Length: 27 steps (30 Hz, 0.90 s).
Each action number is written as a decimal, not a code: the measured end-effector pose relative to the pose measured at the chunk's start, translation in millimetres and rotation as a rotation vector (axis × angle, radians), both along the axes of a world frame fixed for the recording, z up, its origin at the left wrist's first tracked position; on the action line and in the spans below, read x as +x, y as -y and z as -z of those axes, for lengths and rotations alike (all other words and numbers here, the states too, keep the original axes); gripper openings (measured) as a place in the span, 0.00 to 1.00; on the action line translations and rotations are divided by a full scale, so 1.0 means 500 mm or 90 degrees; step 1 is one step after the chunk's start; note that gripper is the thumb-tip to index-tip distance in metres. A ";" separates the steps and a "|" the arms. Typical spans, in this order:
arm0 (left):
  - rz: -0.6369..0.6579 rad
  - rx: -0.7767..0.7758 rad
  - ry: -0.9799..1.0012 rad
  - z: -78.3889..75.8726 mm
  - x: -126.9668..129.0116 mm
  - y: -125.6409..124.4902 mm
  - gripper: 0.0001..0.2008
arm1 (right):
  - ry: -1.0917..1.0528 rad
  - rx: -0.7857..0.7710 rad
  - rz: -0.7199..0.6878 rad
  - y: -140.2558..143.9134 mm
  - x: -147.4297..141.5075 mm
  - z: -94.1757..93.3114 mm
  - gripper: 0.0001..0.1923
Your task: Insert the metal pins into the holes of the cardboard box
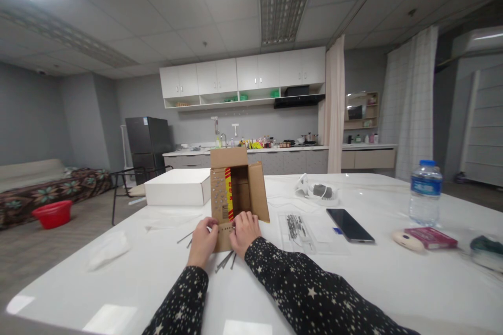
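Presently logged: cardboard box (234,188), open, near desk (118,293) centre. My left hand (202,242) and right hand (244,230) press its lower flap, fingers curled on card. Advice: hold the flap flat, avoiding the metal rods (225,260) beneath. Box contents hidden; rod count unclear.

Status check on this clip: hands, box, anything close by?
Left hand and right hand both on lower flap of open cardboard box. Metal rods lie under hands. White box behind, phone right.

Bright ceiling-panel light, wide-angle edge distortion.
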<state>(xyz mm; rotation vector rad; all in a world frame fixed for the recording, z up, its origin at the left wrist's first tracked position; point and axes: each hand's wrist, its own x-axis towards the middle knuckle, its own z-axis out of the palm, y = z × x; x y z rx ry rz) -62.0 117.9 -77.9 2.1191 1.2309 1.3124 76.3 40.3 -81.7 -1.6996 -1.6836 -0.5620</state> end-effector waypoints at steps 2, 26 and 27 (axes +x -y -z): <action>0.001 -0.003 -0.003 -0.001 0.000 0.000 0.09 | -0.001 -0.003 -0.001 -0.001 0.000 0.000 0.09; -0.009 0.009 -0.007 -0.005 0.000 0.006 0.09 | -0.044 -0.011 -0.006 0.004 -0.001 -0.006 0.08; -0.008 0.006 -0.009 -0.005 0.000 0.006 0.09 | -0.046 -0.010 -0.005 0.004 -0.001 -0.006 0.09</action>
